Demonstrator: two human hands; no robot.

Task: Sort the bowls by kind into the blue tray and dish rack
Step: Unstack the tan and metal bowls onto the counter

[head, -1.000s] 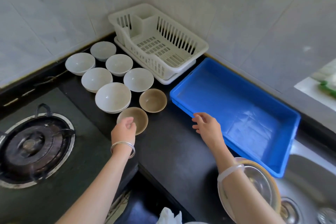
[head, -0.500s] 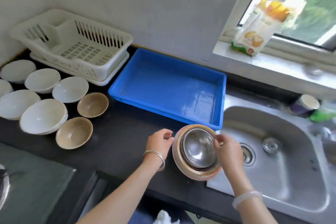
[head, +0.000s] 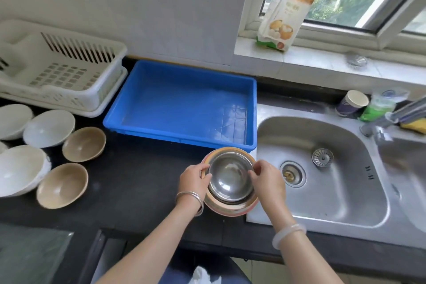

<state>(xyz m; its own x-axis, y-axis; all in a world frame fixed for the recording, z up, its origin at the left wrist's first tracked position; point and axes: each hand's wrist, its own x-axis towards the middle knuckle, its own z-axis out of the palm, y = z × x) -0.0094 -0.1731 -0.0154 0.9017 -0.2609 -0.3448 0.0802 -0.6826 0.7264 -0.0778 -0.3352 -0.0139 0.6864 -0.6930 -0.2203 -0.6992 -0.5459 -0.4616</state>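
A stack of steel bowls sits nested in a larger orange-rimmed bowl on the counter edge beside the sink. My left hand grips the stack's left rim and my right hand grips its right rim. Behind it lies the empty blue tray. The white dish rack, also empty, stands at the far left. Two tan bowls and several white bowls rest on the black counter at the left.
A steel sink with drain and strainer lies to the right, its tap at the far right. A paper cup and sponge sit behind it. A food packet leans on the window sill. The hob's glass shows bottom left.
My view swung right from the hob to the sink. My left hand left the tan bowl, and both hands closed onto the rims of the steel bowl stack.
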